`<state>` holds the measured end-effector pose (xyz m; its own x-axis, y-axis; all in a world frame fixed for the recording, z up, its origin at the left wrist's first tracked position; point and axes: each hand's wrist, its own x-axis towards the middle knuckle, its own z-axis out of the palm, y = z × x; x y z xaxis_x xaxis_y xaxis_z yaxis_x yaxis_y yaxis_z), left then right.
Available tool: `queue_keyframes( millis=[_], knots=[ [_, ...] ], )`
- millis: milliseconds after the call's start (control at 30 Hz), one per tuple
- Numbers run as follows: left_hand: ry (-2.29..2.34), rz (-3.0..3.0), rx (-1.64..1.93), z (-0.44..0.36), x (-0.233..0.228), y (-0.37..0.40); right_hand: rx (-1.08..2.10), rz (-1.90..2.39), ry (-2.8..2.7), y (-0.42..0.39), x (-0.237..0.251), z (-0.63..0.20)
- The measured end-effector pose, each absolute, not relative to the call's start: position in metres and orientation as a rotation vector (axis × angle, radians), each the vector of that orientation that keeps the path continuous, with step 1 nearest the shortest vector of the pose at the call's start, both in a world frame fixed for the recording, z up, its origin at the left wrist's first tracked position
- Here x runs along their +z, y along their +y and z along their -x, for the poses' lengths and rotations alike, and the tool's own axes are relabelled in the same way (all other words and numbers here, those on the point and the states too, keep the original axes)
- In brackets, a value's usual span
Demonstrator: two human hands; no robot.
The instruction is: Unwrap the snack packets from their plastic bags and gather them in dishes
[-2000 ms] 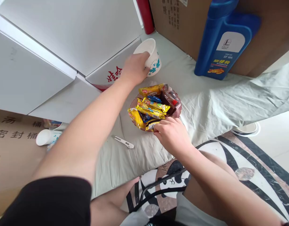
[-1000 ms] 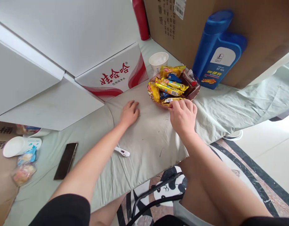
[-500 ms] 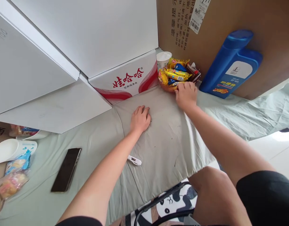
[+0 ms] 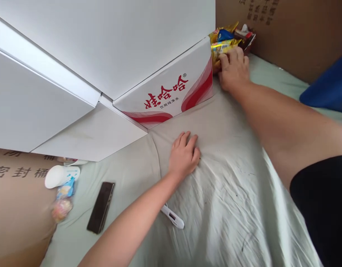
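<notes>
My right hand [image 4: 234,68] reaches far forward and rests its fingers on the near edge of a dish of wrapped snacks [image 4: 226,39], which sits in the corner behind a white and red carton [image 4: 171,89]. Whether the fingers grip the dish is hidden by the hand. My left hand [image 4: 184,155] lies palm down on the pale green cloth [image 4: 232,178], fingers spread, holding nothing. It is just in front of the carton.
A blue jug [image 4: 329,89] shows at the right edge beside a brown cardboard wall [image 4: 293,33]. A white thermometer [image 4: 173,217] lies by my left forearm. A black phone [image 4: 101,211], a tipped paper cup [image 4: 61,175] and snack packets [image 4: 61,205] lie at left.
My left hand let go of the paper cup and came down flat on the cloth. My right hand pushed the snack dish away into the far corner, and the view leaned forward.
</notes>
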<state>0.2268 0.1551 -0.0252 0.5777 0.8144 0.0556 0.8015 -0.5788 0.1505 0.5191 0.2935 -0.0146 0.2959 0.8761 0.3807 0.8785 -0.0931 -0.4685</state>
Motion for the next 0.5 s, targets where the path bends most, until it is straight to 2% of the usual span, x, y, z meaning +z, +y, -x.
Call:
queue_keyframes(
  millis=[100, 233, 367, 500],
  knots=[
    [1.405, -2.681, 0.165, -0.228, -0.024, 0.154, 0.057, 1.908, -1.583, 0.293, -0.023, -0.508],
    [1.413, -2.665, 0.199, -0.227, -0.024, 0.155, 0.184, 2.171, -1.638, 0.264, -0.026, -0.504],
    [1.428, -2.648, 0.208, -0.233, -0.021, 0.157, 0.359, 2.359, -1.846, 0.204, -0.022, -0.501],
    [1.404, -2.573, 0.257, -0.240, -0.013, 0.138, 0.225, 2.323, -1.933, 0.121, -0.024, -0.477]
  ],
)
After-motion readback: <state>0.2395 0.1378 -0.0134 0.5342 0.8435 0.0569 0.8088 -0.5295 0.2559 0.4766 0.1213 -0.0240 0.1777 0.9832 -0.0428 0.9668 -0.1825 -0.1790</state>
